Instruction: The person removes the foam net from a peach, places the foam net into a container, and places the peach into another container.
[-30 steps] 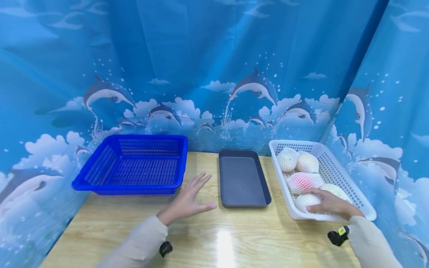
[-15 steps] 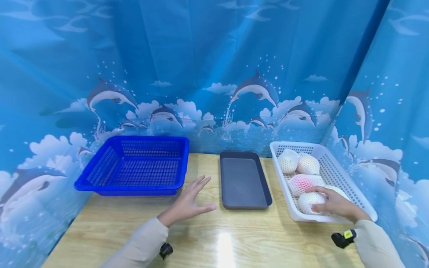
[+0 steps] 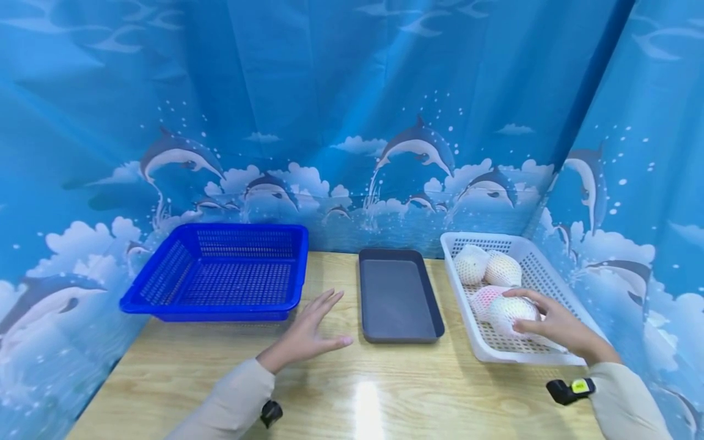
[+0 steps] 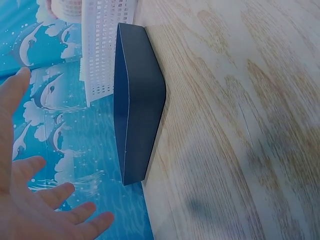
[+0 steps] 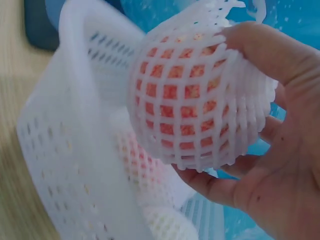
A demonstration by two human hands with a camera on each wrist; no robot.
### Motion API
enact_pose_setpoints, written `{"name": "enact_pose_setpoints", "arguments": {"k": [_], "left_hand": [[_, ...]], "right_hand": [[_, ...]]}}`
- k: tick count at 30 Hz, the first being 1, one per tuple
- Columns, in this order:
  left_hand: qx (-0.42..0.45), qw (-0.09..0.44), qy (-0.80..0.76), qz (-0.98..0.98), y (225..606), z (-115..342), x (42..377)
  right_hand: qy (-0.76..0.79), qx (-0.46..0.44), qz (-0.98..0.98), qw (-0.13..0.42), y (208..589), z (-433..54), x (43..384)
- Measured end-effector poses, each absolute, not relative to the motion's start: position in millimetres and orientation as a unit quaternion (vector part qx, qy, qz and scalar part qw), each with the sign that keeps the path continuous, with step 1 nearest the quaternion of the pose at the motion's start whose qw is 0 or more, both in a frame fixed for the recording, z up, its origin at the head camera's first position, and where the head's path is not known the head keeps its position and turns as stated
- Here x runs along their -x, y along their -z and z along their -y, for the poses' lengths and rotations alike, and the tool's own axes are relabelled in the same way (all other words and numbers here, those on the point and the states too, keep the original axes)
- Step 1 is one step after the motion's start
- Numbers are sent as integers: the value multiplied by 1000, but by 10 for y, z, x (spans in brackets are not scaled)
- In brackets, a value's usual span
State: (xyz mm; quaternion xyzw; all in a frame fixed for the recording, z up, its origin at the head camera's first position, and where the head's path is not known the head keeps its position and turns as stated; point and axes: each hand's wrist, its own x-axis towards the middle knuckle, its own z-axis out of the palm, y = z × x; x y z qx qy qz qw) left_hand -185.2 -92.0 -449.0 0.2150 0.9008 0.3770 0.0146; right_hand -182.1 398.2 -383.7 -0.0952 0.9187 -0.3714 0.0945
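Observation:
My right hand [image 3: 563, 327] grips a round fruit [image 3: 511, 315] in a white foam net, held up over the front part of the white basket [image 3: 488, 353]. Reddish-orange skin shows through the net in the right wrist view, where thumb and fingers wrap the fruit [image 5: 185, 100]. Several other netted fruits lie in that basket, among them a pink-netted one [image 3: 484, 300] and a pale one [image 3: 503, 269]. Over the table, between the blue basket [image 3: 220, 308] and the dark grey tray [image 3: 398, 299], my left hand [image 3: 305, 336] hangs with spread fingers, holding nothing.
The wooden table [image 3: 308, 397] carries the blue basket at left, the shallow tray in the middle and the white basket at right. A blue dolphin-print curtain [image 3: 330, 122] stands close behind them and along the sides.
My right hand has lifted the netted fruit from the front of the white basket, and the fruit now partly covers the pink-netted one. The left hand has stayed almost still.

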Motion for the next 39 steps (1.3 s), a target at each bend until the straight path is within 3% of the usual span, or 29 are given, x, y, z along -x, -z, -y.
{"name": "enact_pose_setpoints", "arguments": {"k": [12,21,28,39], "left_hand": [[-201,19,-385,-900,4549,933,1852],[-189,16,-412,-891,4634,990,1828],[-180,16,-411,-894,4726,1018,1796],[-178,21,-426,-887,4803,1082,1769]], "right_hand": [[426,163,-889,37,3716,-3502,1834],[491,222,-842,17,3912,-3103,1958],[560,205,-802,34,4141,-2683,1968],[623,233,-746,14,4411,-1959,1916]]}}
